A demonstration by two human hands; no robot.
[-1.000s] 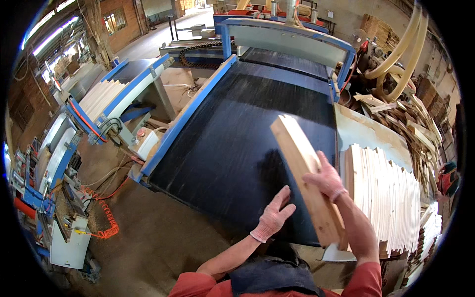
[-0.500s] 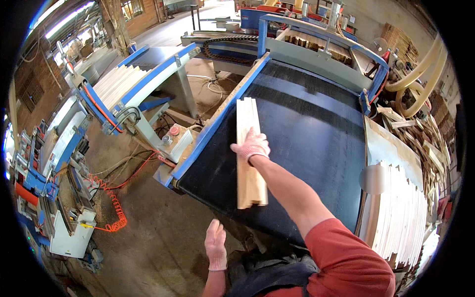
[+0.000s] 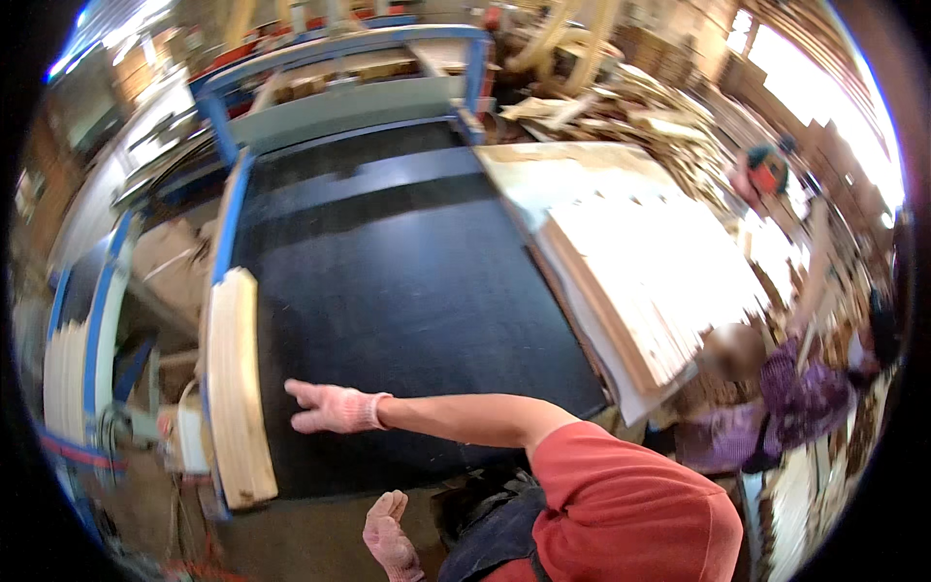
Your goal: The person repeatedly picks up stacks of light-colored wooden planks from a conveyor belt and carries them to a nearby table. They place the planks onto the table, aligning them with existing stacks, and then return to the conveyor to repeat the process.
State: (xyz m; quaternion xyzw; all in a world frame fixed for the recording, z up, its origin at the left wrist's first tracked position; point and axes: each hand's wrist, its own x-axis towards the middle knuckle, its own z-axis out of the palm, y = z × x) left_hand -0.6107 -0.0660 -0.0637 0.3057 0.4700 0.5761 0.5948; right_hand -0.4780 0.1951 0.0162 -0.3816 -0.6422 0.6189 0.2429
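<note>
**Wooden slats at the belt's left edge, right hand nearest**

A stack of pale, slightly curved wooden slats (image 3: 238, 388) is seen lying along the left margin of the wide black conveyor belt (image 3: 388, 291), long axis running 12 to 6 o'clock, its near end at the belt's front corner. The right hand (image 3: 330, 407), in a pink knit glove, is stretched across the belt with fingers extended and empty; the stack lies just beside it at 9 o'clock, not touched. The left hand (image 3: 388, 538), likewise gloved, hangs loosely open and empty below the belt's front edge, farther off. Open belt is noted from 12 to 3 o'clock; a blue steel frame rail (image 3: 225, 233) bounds the stack's outer side.
</note>
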